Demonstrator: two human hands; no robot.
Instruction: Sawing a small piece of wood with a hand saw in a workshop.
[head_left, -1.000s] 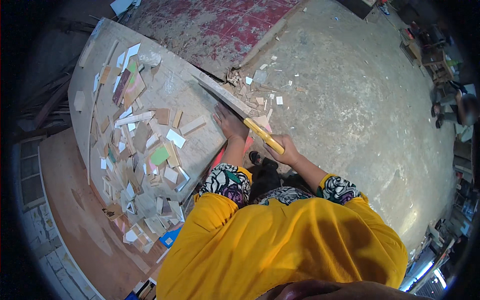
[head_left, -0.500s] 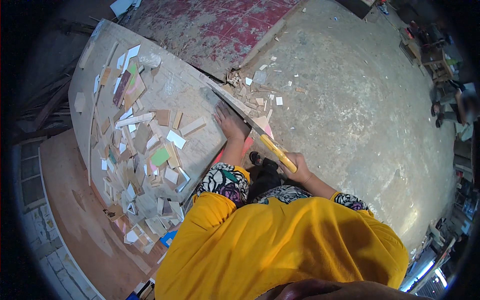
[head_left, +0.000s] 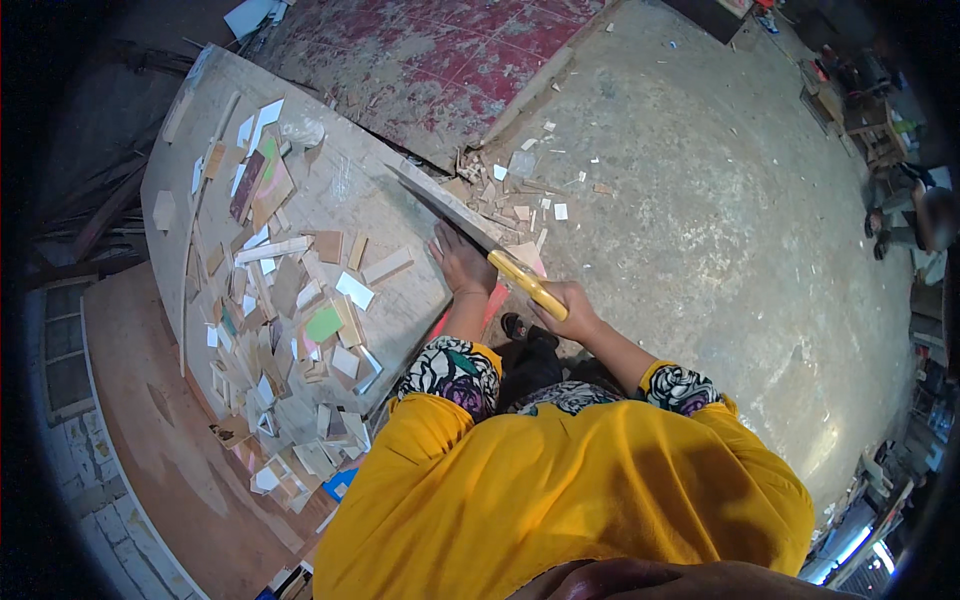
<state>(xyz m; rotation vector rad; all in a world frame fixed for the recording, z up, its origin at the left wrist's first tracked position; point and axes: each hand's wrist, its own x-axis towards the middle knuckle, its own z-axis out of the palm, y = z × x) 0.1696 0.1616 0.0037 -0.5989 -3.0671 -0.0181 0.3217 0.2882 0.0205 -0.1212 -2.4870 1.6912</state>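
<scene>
In my right hand (head_left: pixel 568 314) is the yellow handle of a handsaw (head_left: pixel 447 203), with my fingers wrapped round it. The long blade runs up and to the left from the handle, crossing the right edge of the wooden worktable (head_left: pixel 400 285). My left hand (head_left: pixel 463 262) lies on that edge, close against the near side of the blade, its fingers stretched forward. Whatever is under the left palm is hidden. Offcuts of wood and board cover much of the tabletop left of my hands, among them a green piece (head_left: pixel 323 323) and a white one (head_left: pixel 354 290).
Scraps (head_left: pixel 520 213) litter the concrete floor (head_left: pixel 690 210) beyond the blade. Red dusty tiles (head_left: pixel 440 60) lie past the table's far edge. A brown board (head_left: pixel 150 390) is at the left. At the far right another person (head_left: pixel 905 215) is partly visible near stacked items.
The saw has slid forward, up and to the left, its blade reaching farther over the table. My right hand has moved with it; the left hand stays in place.
</scene>
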